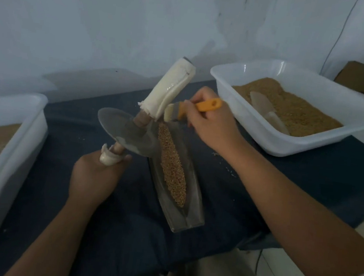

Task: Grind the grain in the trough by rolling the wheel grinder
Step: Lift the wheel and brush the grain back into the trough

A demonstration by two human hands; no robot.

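Step in hand looks like prep, not rolling. The wheel grinder (130,133) is tipped up over the left rim of the trough (187,218), w/ its axle slanting steeply; the cloth-wrapped far handle (170,87) points up beyond the trough's far end. The disc edge is at the trough's left wall, but the pic is too dim to say whether it touches.

Left hand (95,176), left of the trough, has its fingers curled round the near handle (108,156) and props the wheel. Right hand (209,122), at the trough's far end, pinches an orange-handled brush (208,104) w/ the bristles just above the groove. The grain (171,165) lies in a narrow line along the trough bottom and looks whole, so grinding is prob. barely begun.

Next move calls for:
- dropping the brush
- moving the right hand to the far handle
- levelling the axle so the rim seats in the groove on the grain
- pushing back & forth w/ even pressure from both sides

Right of the trough is a white tub (286,148) of grain w/ a scoop (266,108) in it; another tub (22,127) sits to the left
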